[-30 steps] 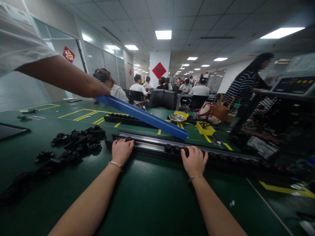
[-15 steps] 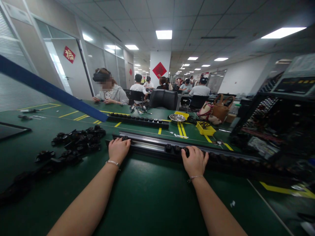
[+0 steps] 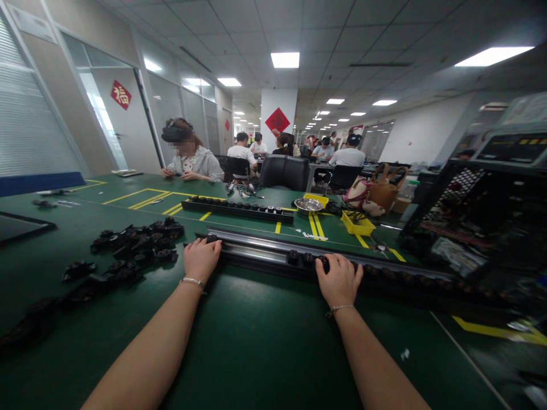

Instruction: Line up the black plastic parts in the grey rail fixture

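A long black rail [image 3: 256, 254] with a shiny metal channel lies across the green table in front of me. My left hand [image 3: 202, 259] is closed round a small black part [image 3: 212, 239] at the rail's left end. Further right, my right hand [image 3: 339, 279] rests on the row of black parts in the rail, its fingers curled over one of them. Two black parts [image 3: 300, 258] sit in the channel just left of that hand, and more run off to the right. Loose black parts [image 3: 137, 247] are heaped on the left.
Behind the rail lies a second black strip [image 3: 239, 209] with parts. Beyond it are a metal bowl [image 3: 308, 204] and a yellow tray [image 3: 358, 223]. An open computer case [image 3: 461, 216] stands at the right. A person [image 3: 192, 156] sits across the table.
My left hand has shifted slightly left along the rail. The blue bar that slanted across the upper left has swung away to the far left edge. My right hand stays put.
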Tool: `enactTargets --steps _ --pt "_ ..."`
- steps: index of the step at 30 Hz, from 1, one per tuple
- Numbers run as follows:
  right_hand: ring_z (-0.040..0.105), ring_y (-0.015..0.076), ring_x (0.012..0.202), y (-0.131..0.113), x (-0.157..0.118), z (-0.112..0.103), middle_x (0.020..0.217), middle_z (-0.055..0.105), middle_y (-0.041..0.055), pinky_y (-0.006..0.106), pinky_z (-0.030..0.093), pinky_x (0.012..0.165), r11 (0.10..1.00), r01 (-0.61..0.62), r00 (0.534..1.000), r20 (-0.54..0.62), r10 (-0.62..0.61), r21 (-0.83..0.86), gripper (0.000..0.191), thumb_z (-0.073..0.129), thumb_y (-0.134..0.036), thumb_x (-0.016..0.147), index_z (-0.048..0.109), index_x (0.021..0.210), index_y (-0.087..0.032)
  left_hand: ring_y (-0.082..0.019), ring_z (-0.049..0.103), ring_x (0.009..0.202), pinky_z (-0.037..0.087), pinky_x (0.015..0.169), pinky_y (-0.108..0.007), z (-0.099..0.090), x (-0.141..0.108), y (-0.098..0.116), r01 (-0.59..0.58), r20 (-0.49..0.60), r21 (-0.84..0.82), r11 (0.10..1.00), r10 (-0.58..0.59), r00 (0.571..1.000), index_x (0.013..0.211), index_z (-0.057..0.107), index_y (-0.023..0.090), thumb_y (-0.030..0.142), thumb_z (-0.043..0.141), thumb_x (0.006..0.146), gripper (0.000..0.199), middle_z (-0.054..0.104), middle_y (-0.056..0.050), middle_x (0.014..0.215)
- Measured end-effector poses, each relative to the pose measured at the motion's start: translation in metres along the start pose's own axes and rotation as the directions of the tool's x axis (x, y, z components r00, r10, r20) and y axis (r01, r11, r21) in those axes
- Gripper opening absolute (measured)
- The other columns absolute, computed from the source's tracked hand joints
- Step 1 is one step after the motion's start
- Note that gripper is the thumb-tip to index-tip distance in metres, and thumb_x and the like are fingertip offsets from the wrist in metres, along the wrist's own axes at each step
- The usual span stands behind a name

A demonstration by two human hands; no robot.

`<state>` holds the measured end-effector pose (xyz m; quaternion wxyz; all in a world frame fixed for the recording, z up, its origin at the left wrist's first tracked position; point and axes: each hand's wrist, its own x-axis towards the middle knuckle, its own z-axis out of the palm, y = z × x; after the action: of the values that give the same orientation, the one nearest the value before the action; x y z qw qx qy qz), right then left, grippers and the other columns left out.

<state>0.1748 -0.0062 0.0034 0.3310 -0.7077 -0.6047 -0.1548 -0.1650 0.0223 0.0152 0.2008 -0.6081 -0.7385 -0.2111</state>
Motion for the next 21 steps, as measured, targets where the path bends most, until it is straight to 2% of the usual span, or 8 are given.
enactTargets --steps 14,21 --pt "0.048 0.0251 0.104 -0.001 0.000 -0.002 0.109 0.061 0.0096 0.052 0.014 0.103 1.000 -0.003 1.000 -0.002 0.003 -0.004 0.036 0.041 -0.043 0.084 0.062 0.100 -0.019 -0.031 0.047 0.115 0.031 0.090 -0.041 0.004 0.005 -0.013 0.132 0.070 -0.028 0.991 -0.129 0.989 0.093 0.073 0.029 0.042 0.033 0.088 0.042 0.066 -0.006 0.111" --pt "0.049 0.0251 0.104 -0.002 0.000 -0.002 0.109 0.061 0.0095 0.052 0.015 0.103 1.000 -0.005 1.000 0.004 0.005 -0.011 0.037 0.040 -0.044 0.084 0.062 0.100 -0.018 -0.034 0.044 0.117 0.030 0.090 -0.043 0.007 0.005 -0.018 0.160 0.050 -0.022 0.987 -0.159 0.986 0.096 0.072 0.028 0.043 0.032 0.088 0.044 0.066 -0.006 0.111"
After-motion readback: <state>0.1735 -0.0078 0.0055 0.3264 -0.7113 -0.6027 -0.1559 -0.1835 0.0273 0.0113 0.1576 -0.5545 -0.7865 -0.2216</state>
